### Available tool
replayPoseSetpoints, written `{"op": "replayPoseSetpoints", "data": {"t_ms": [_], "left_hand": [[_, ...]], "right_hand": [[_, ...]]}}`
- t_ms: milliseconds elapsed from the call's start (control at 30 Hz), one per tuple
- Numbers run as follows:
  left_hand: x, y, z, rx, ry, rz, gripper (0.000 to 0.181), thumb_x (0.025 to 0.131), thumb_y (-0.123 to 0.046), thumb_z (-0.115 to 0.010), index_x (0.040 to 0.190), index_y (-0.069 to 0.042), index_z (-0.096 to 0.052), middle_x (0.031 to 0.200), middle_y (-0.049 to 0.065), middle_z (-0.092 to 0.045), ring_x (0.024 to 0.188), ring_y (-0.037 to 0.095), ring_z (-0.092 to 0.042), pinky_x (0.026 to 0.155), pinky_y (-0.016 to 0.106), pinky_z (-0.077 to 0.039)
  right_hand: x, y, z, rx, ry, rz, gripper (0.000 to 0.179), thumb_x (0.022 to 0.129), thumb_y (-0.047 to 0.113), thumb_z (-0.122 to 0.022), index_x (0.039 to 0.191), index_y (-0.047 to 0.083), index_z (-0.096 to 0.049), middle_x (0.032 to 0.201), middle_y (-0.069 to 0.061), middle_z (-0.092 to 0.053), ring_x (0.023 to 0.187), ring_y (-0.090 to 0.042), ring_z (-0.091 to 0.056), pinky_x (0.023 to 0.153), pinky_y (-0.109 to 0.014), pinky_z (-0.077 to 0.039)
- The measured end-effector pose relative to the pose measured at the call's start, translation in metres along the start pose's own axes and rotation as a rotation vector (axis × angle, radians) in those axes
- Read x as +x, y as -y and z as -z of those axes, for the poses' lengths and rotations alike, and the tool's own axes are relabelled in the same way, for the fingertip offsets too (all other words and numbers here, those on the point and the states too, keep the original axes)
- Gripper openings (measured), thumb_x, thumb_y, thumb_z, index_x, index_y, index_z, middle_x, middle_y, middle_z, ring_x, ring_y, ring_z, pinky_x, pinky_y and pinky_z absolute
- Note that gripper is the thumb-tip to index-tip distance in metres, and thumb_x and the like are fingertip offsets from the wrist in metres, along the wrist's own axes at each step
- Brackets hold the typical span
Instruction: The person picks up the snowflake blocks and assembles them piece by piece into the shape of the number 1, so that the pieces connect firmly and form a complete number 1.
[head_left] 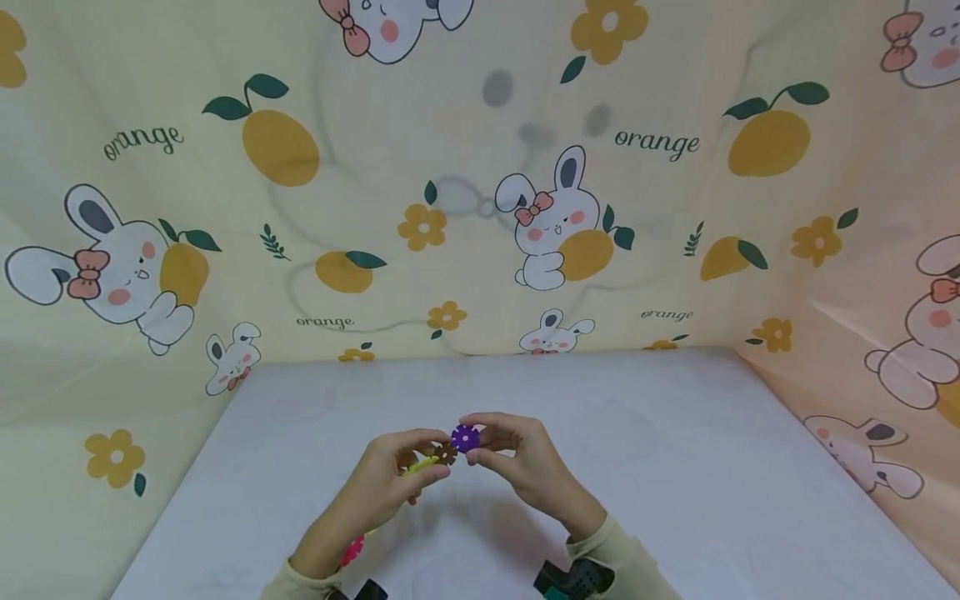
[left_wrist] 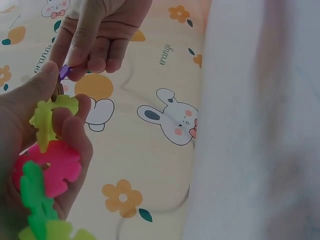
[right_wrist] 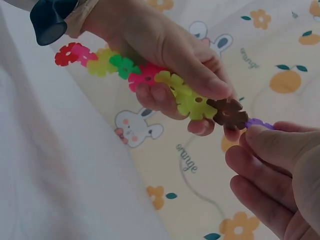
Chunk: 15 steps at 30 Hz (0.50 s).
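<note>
My left hand [head_left: 390, 477] grips a chain of interlocking plastic flower discs near its end. In the right wrist view the chain shows red, pink, yellow and green [right_wrist: 124, 66] discs, with a brown disc [right_wrist: 230, 114] at the tip beyond the left thumb. My right hand [head_left: 521, 454] pinches a purple disc [head_left: 465, 438] between thumb and fingertips. The purple disc's edge meets the brown one's edge. In the left wrist view, a pink disc [left_wrist: 55, 167] and a green disc [left_wrist: 36, 192] lie along the left palm.
Both hands are above a white table [head_left: 675, 467]. Behind it and at the sides hangs a cream cloth [head_left: 465, 117] printed with rabbits, oranges and flowers. A black device [head_left: 573, 579] is strapped at the right wrist.
</note>
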<state>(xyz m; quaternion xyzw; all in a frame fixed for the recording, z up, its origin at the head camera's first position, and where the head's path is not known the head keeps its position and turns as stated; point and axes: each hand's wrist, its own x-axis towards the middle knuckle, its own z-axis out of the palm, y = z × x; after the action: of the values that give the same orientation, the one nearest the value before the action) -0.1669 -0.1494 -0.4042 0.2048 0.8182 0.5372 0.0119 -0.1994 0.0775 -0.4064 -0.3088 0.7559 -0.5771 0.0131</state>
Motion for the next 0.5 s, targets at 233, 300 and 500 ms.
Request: {"op": "replayPoseSetpoints", "data": {"t_ms": [233,300,500], "left_hand": [[0.0003,-0.0006,0.0025,-0.026,0.047,0.002,0.034,0.092,-0.021,-0.075,0.122,-0.006,-0.070,0.098,0.014,-0.074,0.050,0.004,-0.052,0.045,0.022,-0.048],[0.0001,-0.0004,0.0031,-0.031,0.059,-0.002,0.032,0.093,-0.020,-0.074,0.121,-0.005,-0.070,0.098,0.014,-0.074,0.050,0.003,-0.052,0.045,0.022,-0.048],[-0.0004,-0.0020,0.0054,-0.026,0.100,0.034,0.024,0.094,-0.017,-0.072,0.116,-0.007,-0.070,0.101,0.013,-0.073,0.050,0.003,-0.052,0.045,0.021,-0.047]], "right_hand": [[-0.0010,0.0008,0.0028,-0.075,0.006,0.059,0.029,0.088,0.009,-0.077,0.117,0.007,-0.072,0.104,-0.010,-0.077,0.085,-0.007,-0.072,0.082,-0.029,-0.060],[-0.0017,0.0015,0.0027,-0.101,0.006,0.080,0.028,0.087,0.009,-0.077,0.115,0.008,-0.072,0.106,-0.009,-0.076,0.085,-0.007,-0.072,0.083,-0.027,-0.060],[-0.0027,0.0027,0.0024,-0.159,0.028,0.153,0.025,0.085,0.007,-0.079,0.109,0.007,-0.071,0.102,-0.008,-0.077,0.083,-0.008,-0.072,0.083,-0.028,-0.060]]}}
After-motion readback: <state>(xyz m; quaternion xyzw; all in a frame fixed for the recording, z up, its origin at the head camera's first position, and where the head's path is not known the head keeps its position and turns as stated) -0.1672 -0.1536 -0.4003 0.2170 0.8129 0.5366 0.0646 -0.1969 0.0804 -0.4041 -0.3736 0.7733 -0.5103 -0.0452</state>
